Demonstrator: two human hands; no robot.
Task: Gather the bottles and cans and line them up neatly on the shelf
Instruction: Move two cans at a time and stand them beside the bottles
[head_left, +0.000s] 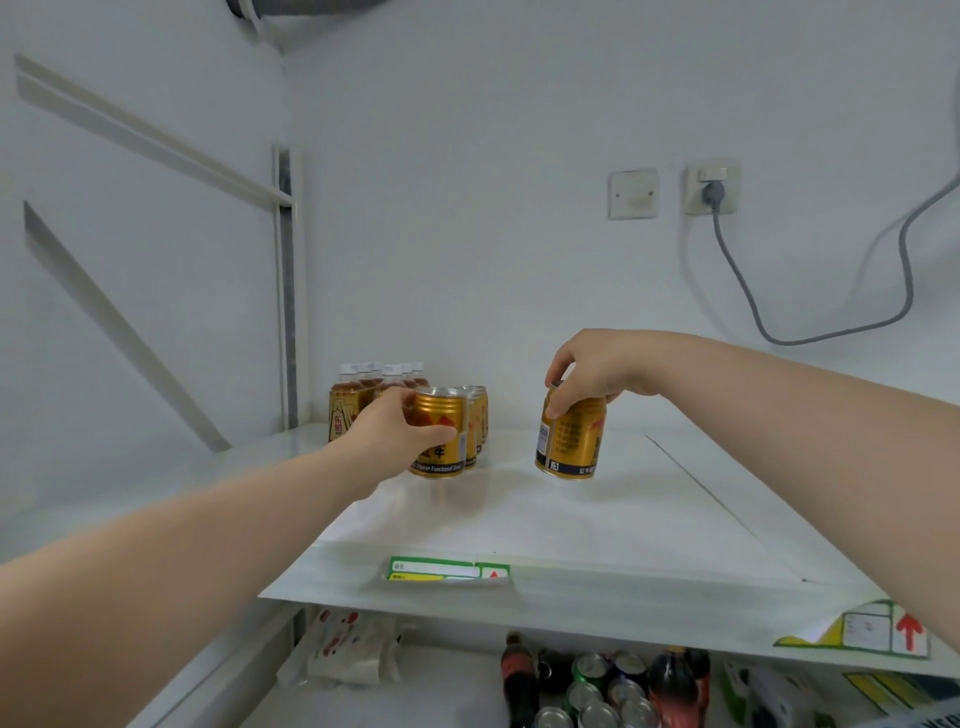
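Observation:
My left hand (395, 431) grips a gold can (439, 431) by its side, at the front of a short row of gold cans (479, 415) on the white shelf (545, 519). Behind that row stand several tea bottles with white caps (363, 389) in the left back corner. My right hand (597, 371) holds a second gold can (571, 436) from above by its top. This can is to the right of the row and slightly tilted; whether its base touches the shelf I cannot tell.
A white wall closes the shelf at the back, with a socket and a grey cable (727, 260) hanging at right. A price label (447, 569) sits on the shelf's front edge. The lower shelf holds cola bottles (519, 675), several cans (597, 691) and a packet (348, 649).

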